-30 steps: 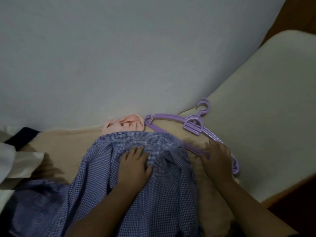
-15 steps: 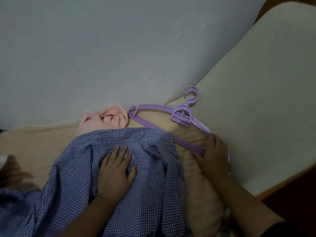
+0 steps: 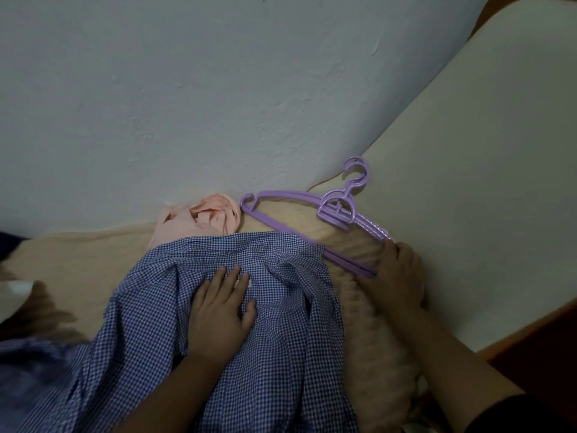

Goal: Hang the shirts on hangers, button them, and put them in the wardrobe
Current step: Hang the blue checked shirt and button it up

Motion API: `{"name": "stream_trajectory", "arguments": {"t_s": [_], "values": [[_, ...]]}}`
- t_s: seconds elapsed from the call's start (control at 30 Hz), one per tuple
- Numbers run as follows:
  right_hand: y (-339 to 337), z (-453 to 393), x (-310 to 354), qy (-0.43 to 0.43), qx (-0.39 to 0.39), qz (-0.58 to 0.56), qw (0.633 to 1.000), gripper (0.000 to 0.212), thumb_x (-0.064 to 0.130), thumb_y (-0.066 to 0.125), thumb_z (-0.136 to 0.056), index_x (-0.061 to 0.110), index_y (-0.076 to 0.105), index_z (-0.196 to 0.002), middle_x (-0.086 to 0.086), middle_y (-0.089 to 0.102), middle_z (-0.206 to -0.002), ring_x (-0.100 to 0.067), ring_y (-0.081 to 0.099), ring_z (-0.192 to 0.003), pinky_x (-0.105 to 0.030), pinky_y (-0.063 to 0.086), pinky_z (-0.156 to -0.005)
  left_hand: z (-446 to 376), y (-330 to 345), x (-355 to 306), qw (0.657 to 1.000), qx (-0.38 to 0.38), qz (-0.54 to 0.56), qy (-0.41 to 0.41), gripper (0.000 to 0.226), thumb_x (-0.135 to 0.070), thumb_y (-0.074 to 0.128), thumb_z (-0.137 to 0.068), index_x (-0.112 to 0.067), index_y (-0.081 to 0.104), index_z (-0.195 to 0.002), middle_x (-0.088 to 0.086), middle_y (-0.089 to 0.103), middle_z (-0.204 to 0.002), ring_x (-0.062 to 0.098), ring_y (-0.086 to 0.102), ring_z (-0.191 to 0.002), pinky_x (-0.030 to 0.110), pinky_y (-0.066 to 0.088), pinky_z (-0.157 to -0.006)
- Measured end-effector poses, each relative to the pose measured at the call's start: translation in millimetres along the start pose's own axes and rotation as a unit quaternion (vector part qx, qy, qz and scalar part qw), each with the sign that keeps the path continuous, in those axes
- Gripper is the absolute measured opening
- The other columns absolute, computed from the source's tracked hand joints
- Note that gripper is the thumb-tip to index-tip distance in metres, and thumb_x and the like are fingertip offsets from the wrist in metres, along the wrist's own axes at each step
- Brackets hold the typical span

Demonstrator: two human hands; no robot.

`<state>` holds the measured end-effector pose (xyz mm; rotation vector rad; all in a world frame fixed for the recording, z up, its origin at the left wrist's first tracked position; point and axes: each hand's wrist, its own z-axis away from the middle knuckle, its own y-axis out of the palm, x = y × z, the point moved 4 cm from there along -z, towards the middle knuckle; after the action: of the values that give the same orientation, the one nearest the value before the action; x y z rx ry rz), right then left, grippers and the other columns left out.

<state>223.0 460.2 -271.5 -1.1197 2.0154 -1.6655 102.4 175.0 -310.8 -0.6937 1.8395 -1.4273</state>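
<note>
A blue-and-white checked shirt (image 3: 218, 323) lies spread flat and rumpled, its collar end toward the wall. A crumpled pink shirt (image 3: 203, 221) sits bunched just beyond that collar. Purple plastic hangers (image 3: 312, 220), stacked together, lie right of the checked shirt, hooks pointing away from it.

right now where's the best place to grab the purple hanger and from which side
Take the purple hanger by its near right arm, where the right hand already rests, coming from the right. It lies flat on the beige blanket; its left end lies close to the checked shirt and pink garment, and its hook points toward the wall, so the right end is the most open.
</note>
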Motion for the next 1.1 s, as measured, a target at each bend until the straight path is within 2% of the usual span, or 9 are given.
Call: {"name": "stream_trajectory", "arguments": {"t_s": [0.17, 0.3, 0.37, 0.53, 0.7, 0.8, 0.9, 1.03, 1.1], "values": [[-12.4, 3.5, 4.3, 0.02, -0.007, -0.035, 0.999, 0.088, 0.039, 0.085, -0.057, -0.001, 0.049, -0.126, -0.026, 0.048, -0.119, -0.042, 0.045, -0.105, -0.045, 0.035, -0.091, -0.3, -2.4, -0.1, 1.0, 0.019, -0.009, 0.006, 0.061, -0.048, 0.033, -0.088, -0.016, 0.056, -0.134, 0.004, 0.049, -0.143, 0.026, 0.042, -0.135, 0.038, 0.018, -0.109], [-28.3, 5.9, 12.9, 0.048, -0.011, -0.078, 0.996, 0.09, 0.041, 0.085, -0.058, 0.001, 0.047, -0.129, -0.023, 0.046, -0.124, -0.04, 0.043, -0.111, -0.045, 0.035, -0.094, 2.7, -16.6, 0.6, 0.999, 0.014, 0.029, 0.026, 0.081, -0.065, 0.01, -0.081, -0.026, 0.02, -0.152, -0.008, 0.01, -0.158, 0.011, 0.004, -0.146, 0.031, -0.001, -0.115], [-37.1, 8.7, 19.4, 0.045, -0.021, -0.114, 0.992, 0.093, 0.052, 0.083, -0.055, 0.001, 0.05, -0.125, -0.023, 0.049, -0.121, -0.04, 0.045, -0.11, -0.044, 0.037, -0.093, 8.6, -30.1, 3.6, 0.999, 0.005, 0.043, 0.03, 0.082, -0.068, 0.008, -0.08, -0.028, 0.014, -0.152, -0.01, 0.004, -0.158, 0.007, -0.003, -0.144, 0.029, -0.004, -0.115], [-33.0, 13.2, 34.6, -0.055, 0.02, -0.121, 0.991, 0.099, 0.079, 0.05, -0.052, 0.001, 0.063, -0.113, -0.02, 0.059, -0.108, -0.038, 0.052, -0.102, -0.039, 0.035, -0.086, 32.0, -65.8, 29.4, 0.998, -0.038, 0.041, -0.013, 0.076, -0.065, 0.018, -0.085, -0.027, 0.031, -0.149, -0.003, 0.023, -0.158, 0.022, 0.014, -0.147, 0.044, 0.014, -0.117], [-38.1, 32.4, 51.5, -0.126, 0.09, -0.107, 0.982, 0.099, 0.07, 0.069, -0.048, -0.001, 0.06, -0.117, -0.02, 0.059, -0.111, -0.04, 0.054, -0.104, -0.045, 0.043, -0.087, 50.7, -92.6, 71.0, 0.983, -0.09, 0.08, -0.136, 0.075, -0.062, 0.032, -0.083, -0.019, 0.044, -0.143, 0.009, 0.036, -0.152, 0.031, 0.03, -0.14, 0.048, 0.026, -0.111], [-36.2, 48.2, 58.4, -0.176, 0.131, -0.064, 0.974, 0.097, 0.078, 0.053, -0.052, 0.001, 0.06, -0.111, -0.016, 0.062, -0.1, -0.037, 0.058, -0.092, -0.042, 0.045, -0.079, 65.1, -94.5, 95.0, 0.953, -0.068, 0.13, -0.264, 0.07, -0.051, 0.05, -0.09, -0.018, 0.03, -0.149, 0.012, 0.022, -0.157, 0.03, 0.021, -0.143, 0.046, 0.023, -0.113], [-34.4, 57.0, 57.5, -0.208, 0.15, -0.036, 0.966, 0.091, 0.078, 0.051, -0.055, 0.003, 0.061, -0.107, -0.013, 0.064, -0.097, -0.035, 0.061, -0.088, -0.04, 0.047, -0.075, 72.2, -92.6, 110.2, 0.911, -0.03, 0.209, -0.353, 0.076, -0.051, 0.05, -0.092, -0.018, 0.017, -0.153, 0.013, 0.016, -0.159, 0.032, 0.02, -0.144, 0.049, 0.025, -0.113], [-45.5, 66.3, 57.8, -0.235, 0.165, 0.0, 0.958, 0.085, 0.058, 0.081, -0.054, -0.001, 0.061, -0.112, -0.018, 0.063, -0.103, -0.04, 0.061, -0.092, -0.044, 0.047, -0.079, 68.9, -102.9, 112.1, 0.792, -0.032, 0.452, -0.409, 0.071, -0.041, 0.043, -0.1, -0.016, 0.005, -0.154, 0.015, 0.02, -0.158, 0.035, 0.025, -0.142, 0.044, 0.028, -0.111], [-54.6, 66.4, 53.8, -0.214, 0.173, -0.001, 0.961, 0.099, 0.052, 0.087, -0.047, -0.002, 0.055, -0.123, -0.022, 0.058, -0.119, -0.042, 0.054, -0.108, -0.047, 0.041, -0.092, 66.5, -110.0, 109.9, 0.788, 0.0, 0.466, -0.403, 0.067, -0.039, 0.04, -0.101, -0.018, 0.005, -0.155, 0.015, 0.018, -0.158, 0.035, 0.024, -0.142, 0.042, 0.028, -0.11]]}}
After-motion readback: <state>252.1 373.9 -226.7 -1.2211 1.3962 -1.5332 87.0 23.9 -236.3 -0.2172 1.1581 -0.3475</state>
